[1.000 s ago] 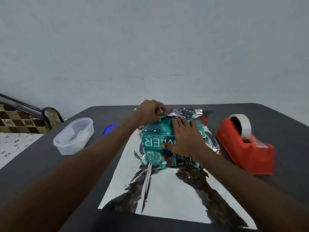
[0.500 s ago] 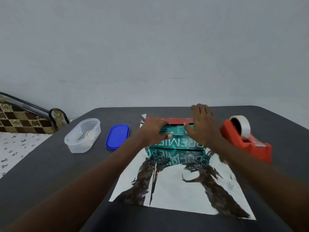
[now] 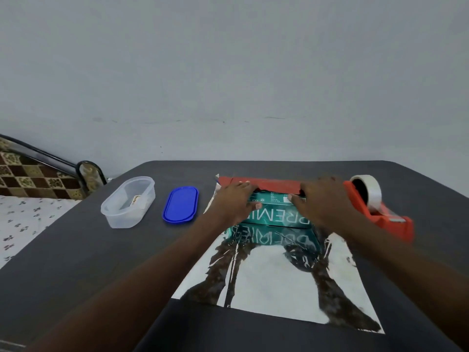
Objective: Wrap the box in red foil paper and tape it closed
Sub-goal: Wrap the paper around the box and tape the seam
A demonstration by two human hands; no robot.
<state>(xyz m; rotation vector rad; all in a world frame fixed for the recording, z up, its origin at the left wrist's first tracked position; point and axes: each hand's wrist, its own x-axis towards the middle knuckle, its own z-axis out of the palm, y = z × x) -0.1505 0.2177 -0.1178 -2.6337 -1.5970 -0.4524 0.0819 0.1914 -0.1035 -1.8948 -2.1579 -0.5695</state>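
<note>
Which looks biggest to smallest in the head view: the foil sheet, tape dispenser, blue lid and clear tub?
1. foil sheet
2. tape dispenser
3. clear tub and blue lid: too alike to rank.

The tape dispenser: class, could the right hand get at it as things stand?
Probably yes. The tape dispenser stands just beside the right hand, which lies on the box, with nothing between them.

Bare table is left in front of the box, while its right is crowded by a tape dispenser and its left by a blue lid and a clear tub.
</note>
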